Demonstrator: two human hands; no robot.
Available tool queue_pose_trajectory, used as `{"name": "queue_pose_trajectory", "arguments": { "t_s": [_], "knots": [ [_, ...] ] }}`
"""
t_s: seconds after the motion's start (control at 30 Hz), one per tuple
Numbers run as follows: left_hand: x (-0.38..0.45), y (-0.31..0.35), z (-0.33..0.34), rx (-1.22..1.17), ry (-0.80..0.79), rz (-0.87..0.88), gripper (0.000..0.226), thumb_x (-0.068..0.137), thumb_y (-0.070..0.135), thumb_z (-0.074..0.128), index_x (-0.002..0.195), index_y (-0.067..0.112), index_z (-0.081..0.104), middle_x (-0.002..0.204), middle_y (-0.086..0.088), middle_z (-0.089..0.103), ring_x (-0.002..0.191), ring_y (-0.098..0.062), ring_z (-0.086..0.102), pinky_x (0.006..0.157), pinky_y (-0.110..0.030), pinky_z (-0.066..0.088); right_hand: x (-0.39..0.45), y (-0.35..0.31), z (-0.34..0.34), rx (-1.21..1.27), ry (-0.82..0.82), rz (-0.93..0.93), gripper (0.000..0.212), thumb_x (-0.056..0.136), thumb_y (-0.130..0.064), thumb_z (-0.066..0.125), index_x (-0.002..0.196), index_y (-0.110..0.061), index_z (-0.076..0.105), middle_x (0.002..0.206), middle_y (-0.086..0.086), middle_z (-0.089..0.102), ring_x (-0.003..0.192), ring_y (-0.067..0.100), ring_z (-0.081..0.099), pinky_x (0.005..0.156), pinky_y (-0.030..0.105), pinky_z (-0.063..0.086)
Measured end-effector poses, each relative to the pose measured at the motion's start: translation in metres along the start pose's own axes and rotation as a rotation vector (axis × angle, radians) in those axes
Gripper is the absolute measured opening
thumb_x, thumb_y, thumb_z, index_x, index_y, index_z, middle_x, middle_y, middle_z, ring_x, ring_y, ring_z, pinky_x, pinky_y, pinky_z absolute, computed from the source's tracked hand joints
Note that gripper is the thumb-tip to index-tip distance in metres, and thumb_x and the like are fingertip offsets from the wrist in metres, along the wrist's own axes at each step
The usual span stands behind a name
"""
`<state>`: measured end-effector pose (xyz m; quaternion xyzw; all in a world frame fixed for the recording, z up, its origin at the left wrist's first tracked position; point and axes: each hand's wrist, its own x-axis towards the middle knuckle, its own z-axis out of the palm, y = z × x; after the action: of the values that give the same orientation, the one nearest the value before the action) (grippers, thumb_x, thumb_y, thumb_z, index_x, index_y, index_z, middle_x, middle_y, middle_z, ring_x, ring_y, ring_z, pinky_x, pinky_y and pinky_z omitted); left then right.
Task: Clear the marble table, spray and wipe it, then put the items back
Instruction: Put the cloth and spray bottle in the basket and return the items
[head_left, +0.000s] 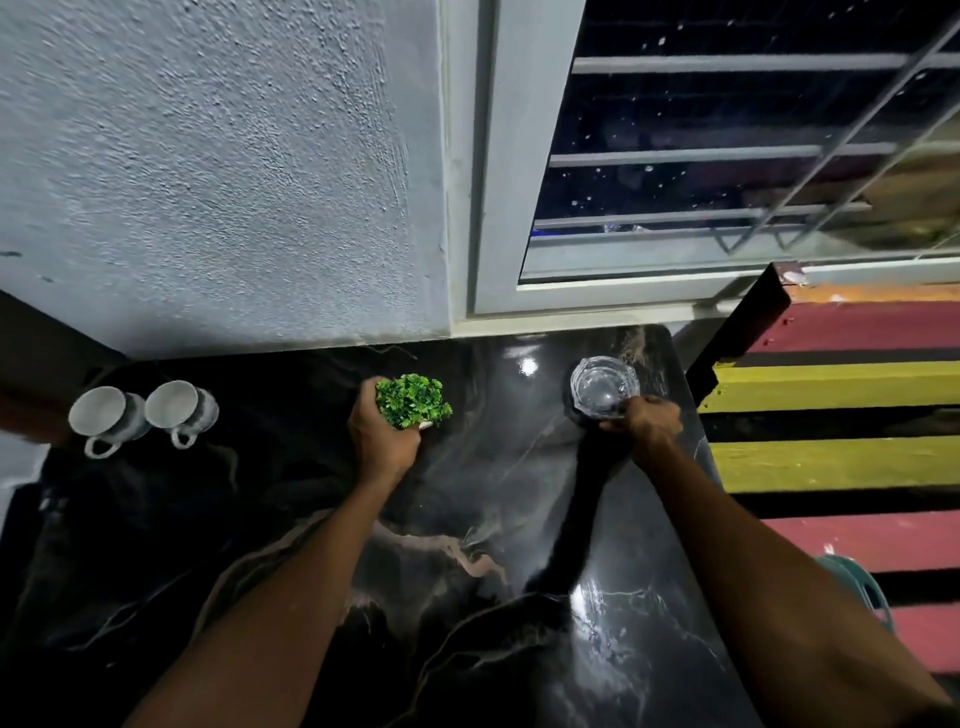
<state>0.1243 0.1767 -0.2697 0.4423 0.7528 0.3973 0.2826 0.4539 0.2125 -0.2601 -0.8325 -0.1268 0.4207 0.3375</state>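
Observation:
A black marble table (519, 519) with pale veins fills the lower middle of the view. My left hand (382, 441) is wrapped around a small potted plant (413, 400) with bright green leaves near the table's back edge; its pot is mostly hidden by my fingers. My right hand (644, 421) grips the near rim of a clear faceted glass (604, 387) standing at the back right of the table. Two white cups (143, 415) with handles stand side by side at the back left.
A textured white wall (218, 182) rises behind the table, with a white-framed window (727, 182) and metal bars to the right. A red, yellow and black striped surface (841, 415) lies to the right. Something teal (857, 587) shows at the right.

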Motion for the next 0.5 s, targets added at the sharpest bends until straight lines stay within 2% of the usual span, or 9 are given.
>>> {"name": "queue_pose_trajectory", "arguments": {
  "t_s": [0.07, 0.13, 0.3, 0.33, 0.4, 0.43, 0.5],
  "knots": [
    [0.002, -0.005, 0.001, 0.002, -0.013, 0.014, 0.062, 0.056, -0.002, 0.076, 0.111, 0.02, 0.058, 0.1, -0.008, 0.068, 0.09, -0.022, 0.065, 0.08, -0.028, 0.052, 0.008, -0.002, -0.001, 0.003, 0.003, -0.003, 0.026, 0.085, -0.008, 0.066, 0.108, 0.004, 0.07, 0.089, 0.017, 0.074, 0.052, 0.023, 0.072, 0.061, 0.035, 0.062],
    [0.003, -0.007, 0.002, 0.002, -0.021, 0.023, 0.063, 0.056, 0.0, 0.077, 0.112, 0.021, 0.058, 0.1, -0.007, 0.068, 0.09, -0.022, 0.064, 0.081, -0.027, 0.052, 0.018, -0.002, 0.001, 0.001, 0.036, 0.017, 0.027, 0.083, -0.011, 0.069, 0.107, 0.0, 0.073, 0.089, 0.02, 0.076, 0.054, 0.025, 0.074, 0.057, 0.032, 0.06],
    [0.005, -0.009, 0.004, -0.011, -0.021, 0.056, 0.064, 0.055, 0.001, 0.076, 0.113, 0.021, 0.058, 0.103, -0.006, 0.067, 0.093, -0.022, 0.064, 0.084, -0.032, 0.054, 0.027, -0.006, 0.004, -0.104, 0.075, 0.001, 0.022, 0.086, -0.015, 0.072, 0.106, -0.006, 0.075, 0.091, 0.017, 0.077, 0.045, 0.016, 0.07, 0.039, 0.019, 0.049],
    [0.005, -0.009, 0.004, -0.009, -0.02, 0.058, 0.064, 0.055, 0.0, 0.076, 0.113, 0.02, 0.058, 0.103, -0.006, 0.067, 0.094, -0.023, 0.064, 0.084, -0.032, 0.054, 0.027, -0.006, 0.004, -0.119, 0.081, -0.009, 0.023, 0.087, -0.016, 0.072, 0.107, -0.005, 0.075, 0.089, 0.016, 0.077, 0.043, 0.014, 0.069, 0.042, 0.02, 0.051],
    [0.005, -0.011, 0.004, -0.005, -0.019, 0.063, 0.065, 0.056, -0.001, 0.077, 0.114, 0.019, 0.058, 0.105, -0.007, 0.067, 0.095, -0.023, 0.064, 0.085, -0.032, 0.053, 0.022, -0.007, 0.004, -0.156, 0.1, -0.035, 0.026, 0.086, -0.019, 0.073, 0.108, -0.005, 0.076, 0.084, 0.012, 0.076, 0.041, 0.01, 0.066, 0.058, 0.024, 0.058],
    [0.005, -0.011, 0.004, -0.003, -0.022, 0.063, 0.066, 0.056, -0.002, 0.078, 0.114, 0.02, 0.057, 0.105, -0.007, 0.067, 0.096, -0.023, 0.064, 0.085, -0.032, 0.054, 0.019, -0.008, 0.004, -0.17, 0.106, -0.057, 0.027, 0.086, -0.02, 0.074, 0.11, -0.006, 0.076, 0.085, 0.011, 0.076, 0.041, 0.009, 0.063, 0.066, 0.023, 0.057],
    [0.005, -0.013, 0.004, 0.005, -0.028, 0.062, 0.071, 0.055, 0.0, 0.082, 0.116, 0.023, 0.055, 0.107, -0.007, 0.067, 0.098, -0.024, 0.065, 0.086, -0.033, 0.054, 0.013, -0.008, 0.004, -0.189, 0.115, -0.107, 0.029, 0.089, -0.019, 0.072, 0.115, -0.006, 0.074, 0.097, 0.014, 0.075, 0.05, 0.009, 0.057, 0.071, 0.02, 0.049]
  ]
}}
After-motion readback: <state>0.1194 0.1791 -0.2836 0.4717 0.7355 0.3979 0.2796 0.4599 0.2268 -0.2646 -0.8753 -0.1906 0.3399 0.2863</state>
